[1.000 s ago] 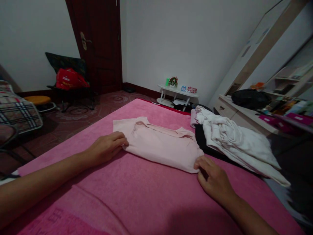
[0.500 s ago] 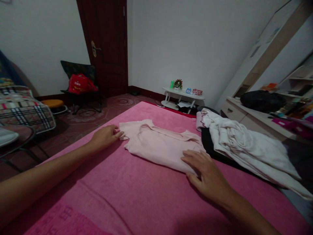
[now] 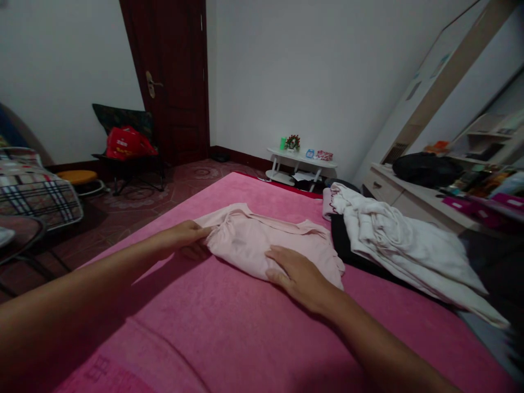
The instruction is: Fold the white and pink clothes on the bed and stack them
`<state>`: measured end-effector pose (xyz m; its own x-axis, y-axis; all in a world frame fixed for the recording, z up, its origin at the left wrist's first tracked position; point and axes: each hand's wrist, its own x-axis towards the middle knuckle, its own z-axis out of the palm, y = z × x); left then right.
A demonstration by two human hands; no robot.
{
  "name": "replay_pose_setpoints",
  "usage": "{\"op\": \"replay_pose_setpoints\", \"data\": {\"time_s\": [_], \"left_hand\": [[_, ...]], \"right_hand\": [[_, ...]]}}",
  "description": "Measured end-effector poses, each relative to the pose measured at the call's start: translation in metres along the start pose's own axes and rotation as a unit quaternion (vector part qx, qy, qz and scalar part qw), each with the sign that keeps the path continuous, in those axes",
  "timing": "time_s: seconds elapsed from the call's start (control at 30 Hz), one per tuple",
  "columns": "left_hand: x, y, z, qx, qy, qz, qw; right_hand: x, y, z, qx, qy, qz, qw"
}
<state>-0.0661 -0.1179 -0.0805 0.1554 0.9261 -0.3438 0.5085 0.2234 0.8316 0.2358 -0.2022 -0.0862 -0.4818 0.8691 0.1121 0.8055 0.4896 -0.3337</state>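
Observation:
A pale pink shirt (image 3: 245,240) lies partly folded on a pink bedspread (image 3: 229,333), its long side running across in front of me. At its left end, my left hand (image 3: 190,237) pinches the edge of the cloth near the sleeve, thumb on top and the other fingers partly hidden beneath. My right hand (image 3: 301,278) rests on the near side of the shirt, fingers stretched over the fabric and thumb by the near edge. Right of the shirt, white clothing (image 3: 393,229) is heaped over a black garment (image 3: 344,240).
A low white side table (image 3: 303,156) with small items stands beyond the bed. At left are a dark chair (image 3: 123,117) with a red bag (image 3: 127,143), a yellow stool (image 3: 77,177) and a round table (image 3: 24,234). A cabinet (image 3: 380,185) bearing a black bag (image 3: 428,168) stands at right.
My left hand has moved onto the shirt's left end and taken hold of it, bunching the sleeve. My right hand has slid left along the near edge. The view has shifted slightly.

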Motion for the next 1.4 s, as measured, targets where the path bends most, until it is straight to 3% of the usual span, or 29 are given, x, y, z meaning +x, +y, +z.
{"op": "replay_pose_setpoints", "data": {"time_s": [0.07,0.13,0.23,0.33,0.43,0.57,0.67,0.77,0.8,0.83,0.9,0.97,1.0,1.07,1.1,1.17,1.27,1.4], "left_hand": [[-0.002,0.001,0.006,-0.124,-0.026,0.03,0.992],[-0.001,0.002,0.014,-0.208,-0.006,0.067,0.976],[0.006,-0.001,0.029,-0.234,0.073,0.12,0.962],[0.013,-0.006,0.04,-0.239,0.094,0.141,0.956],[0.015,-0.009,0.046,-0.286,0.091,0.155,0.941],[0.013,0.0,0.05,-0.341,0.112,0.183,0.915],[0.012,0.025,0.053,-0.352,0.132,0.201,0.905],[0.012,0.065,0.064,-0.312,0.156,0.247,0.904],[0.012,0.08,0.071,-0.29,0.153,0.273,0.904],[0.011,0.096,0.081,-0.264,0.142,0.303,0.905],[0.007,0.122,0.105,-0.205,0.091,0.371,0.901],[0.001,0.139,0.133,-0.157,0.017,0.431,0.889],[-0.002,0.141,0.146,-0.139,-0.023,0.451,0.881],[-0.005,0.135,0.166,-0.099,-0.073,0.471,0.873],[-0.004,0.128,0.171,-0.076,-0.07,0.47,0.877],[0.004,0.107,0.175,-0.034,-0.007,0.451,0.892],[0.025,0.076,0.169,-0.011,0.077,0.411,0.908],[0.042,0.061,0.163,-0.029,0.036,0.387,0.921]], "right_hand": [[0.014,0.014,-0.007,0.017,0.014,-0.003,1.0],[0.029,0.036,-0.011,0.011,0.004,0.014,1.0],[0.049,0.069,-0.013,-0.033,-0.007,0.12,0.992],[0.058,0.076,-0.008,-0.074,0.016,0.225,0.971],[0.054,0.053,0.004,-0.085,0.033,0.174,0.981],[0.044,0.026,0.021,-0.069,-0.03,0.073,0.994],[0.043,0.027,0.028,-0.033,-0.015,0.078,0.996],[0.047,0.038,0.031,0.106,0.073,0.082,0.988],[0.048,0.042,0.03,0.191,0.124,0.092,0.969],[0.048,0.046,0.027,0.291,0.181,0.108,0.933],[0.046,0.056,0.017,0.494,0.29,0.151,0.806],[0.038,0.067,0.001,0.631,0.344,0.189,0.669],[0.032,0.074,-0.009,0.667,0.352,0.201,0.625],[0.018,0.087,-0.026,0.696,0.34,0.229,0.59],[0.011,0.094,-0.032,0.696,0.322,0.247,0.593],[0.001,0.106,-0.038,0.678,0.283,0.279,0.618],[-0.003,0.113,-0.032,0.615,0.275,0.292,0.678],[0.007,0.098,-0.028,0.528,0.34,0.252,0.736]]}}
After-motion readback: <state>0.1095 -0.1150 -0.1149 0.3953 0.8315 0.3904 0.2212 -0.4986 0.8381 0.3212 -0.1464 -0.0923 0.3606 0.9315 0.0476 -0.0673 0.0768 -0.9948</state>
